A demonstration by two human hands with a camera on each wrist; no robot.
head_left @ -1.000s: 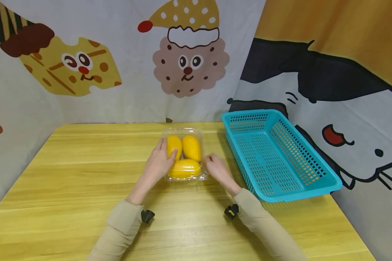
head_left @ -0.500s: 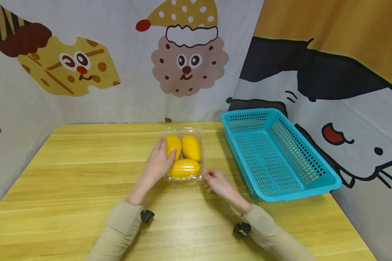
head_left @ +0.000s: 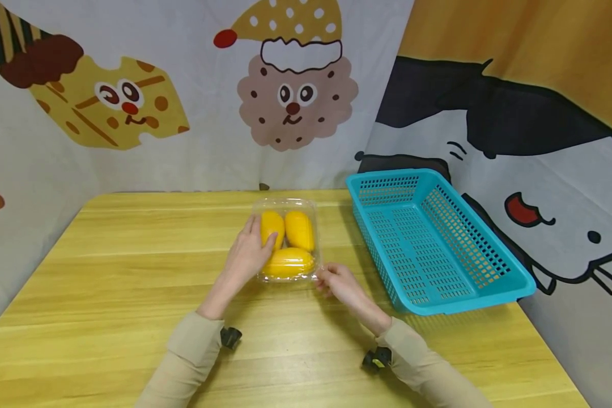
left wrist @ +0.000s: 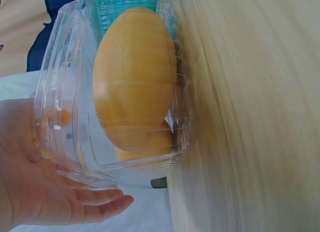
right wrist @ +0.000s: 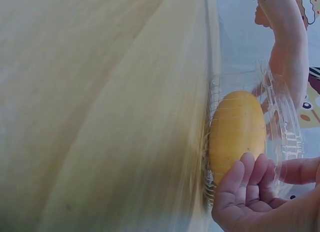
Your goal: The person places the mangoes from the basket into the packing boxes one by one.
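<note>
A clear plastic clamshell box (head_left: 285,204) stands on the table with yellow mangoes inside. Two mangoes lie side by side at the back, a left one (head_left: 272,224) and a right one (head_left: 299,231), and a front mango (head_left: 288,263) lies crosswise. My left hand (head_left: 246,252) rests on the box's left side, thumb over the lid; in the left wrist view its fingers (left wrist: 102,199) stretch along the outside. At the front right corner, my right hand (head_left: 343,284) pinches the box's rim between thumb and fingers. The lid appears closed.
A turquoise perforated basket (head_left: 382,266) stands to the right of the box, near the table's right edge. The wooden table (head_left: 132,272) backs onto a printed cloth (head_left: 199,158) with cartoon figures.
My right hand has slid from the box's right side toward me to the front right corner, mostly in the first half second. My left hand and the box keep their places.
</note>
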